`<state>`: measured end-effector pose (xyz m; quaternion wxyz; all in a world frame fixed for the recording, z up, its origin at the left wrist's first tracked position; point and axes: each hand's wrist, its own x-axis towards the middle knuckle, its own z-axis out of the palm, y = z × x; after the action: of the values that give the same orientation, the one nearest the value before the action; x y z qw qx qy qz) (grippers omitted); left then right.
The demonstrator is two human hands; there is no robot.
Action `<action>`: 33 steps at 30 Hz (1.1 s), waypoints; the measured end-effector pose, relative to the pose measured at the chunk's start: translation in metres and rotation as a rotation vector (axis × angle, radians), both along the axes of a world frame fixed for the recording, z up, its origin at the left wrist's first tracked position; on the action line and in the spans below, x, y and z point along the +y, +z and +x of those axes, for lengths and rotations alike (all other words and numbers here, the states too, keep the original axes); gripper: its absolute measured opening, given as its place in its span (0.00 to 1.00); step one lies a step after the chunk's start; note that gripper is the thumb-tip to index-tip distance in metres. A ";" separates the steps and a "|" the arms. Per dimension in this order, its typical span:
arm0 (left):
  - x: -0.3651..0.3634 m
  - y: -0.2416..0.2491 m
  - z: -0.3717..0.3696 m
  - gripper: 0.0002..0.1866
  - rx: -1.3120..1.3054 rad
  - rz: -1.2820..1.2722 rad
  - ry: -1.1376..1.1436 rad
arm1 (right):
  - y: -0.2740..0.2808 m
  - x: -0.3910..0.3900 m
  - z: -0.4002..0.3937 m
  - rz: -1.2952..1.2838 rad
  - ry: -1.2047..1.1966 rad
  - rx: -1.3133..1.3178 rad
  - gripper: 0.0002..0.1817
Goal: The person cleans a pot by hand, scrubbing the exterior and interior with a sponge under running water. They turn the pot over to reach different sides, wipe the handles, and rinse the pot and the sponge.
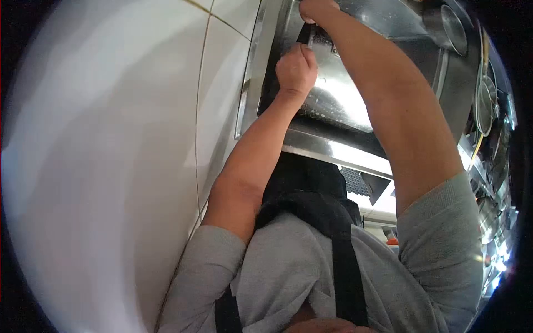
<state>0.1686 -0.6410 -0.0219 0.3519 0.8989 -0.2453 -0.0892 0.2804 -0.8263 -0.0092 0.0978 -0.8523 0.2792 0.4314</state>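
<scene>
My left hand (297,69) is closed in a fist above the left side of a stainless-steel sink. A dark, narrow thing (303,34) sticks out from the top of this fist and reaches toward my right hand (318,8). Fingers curled, my right hand is at the top edge of the view, partly cut off; what it grips is hidden. Under both arms lies a shiny flat metal panel (333,91), wet with drops or specks. A small fitting shows near its upper part, beside my right forearm.
White wall tiles (139,139) rise close on the left. The steel sink rim (322,152) runs in front of my body. A metal pot (454,30) stands at the upper right, and a strainer (485,105) is below it. Cluttered metalware lines the far right.
</scene>
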 end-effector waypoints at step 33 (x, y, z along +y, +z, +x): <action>0.006 -0.007 -0.006 0.20 0.033 -0.001 0.107 | -0.061 -0.060 -0.184 -0.048 -0.046 -0.991 0.28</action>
<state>0.1625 -0.6348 -0.0294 0.3608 0.9089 -0.1911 -0.0848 0.0960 -0.8864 -0.0706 0.2085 -0.9505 0.2278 -0.0345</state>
